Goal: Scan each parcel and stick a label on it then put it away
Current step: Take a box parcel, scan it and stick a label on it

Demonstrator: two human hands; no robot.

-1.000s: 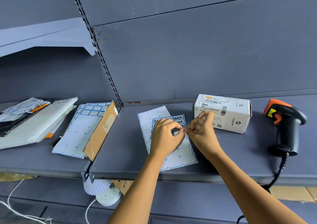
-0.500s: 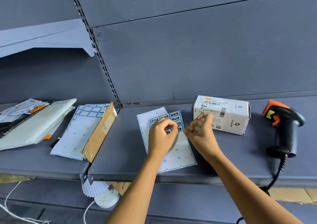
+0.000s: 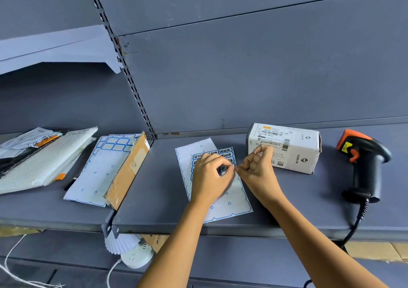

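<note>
Right hand (image 3: pixel 257 166) has rejoined left hand (image 3: pixel 209 175); fingers of both pinch one label (image 3: pixel 224 168) just left of the parcel (image 3: pixel 287 148): peeling now, sticking it on next.

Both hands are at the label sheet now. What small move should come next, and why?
Probably peel one label free with the right hand while the left hand holds the label sheet down. Their fingertips meet at the printed labels, no label is lifted clear yet, and the white box just behind shows no blue label.
</note>
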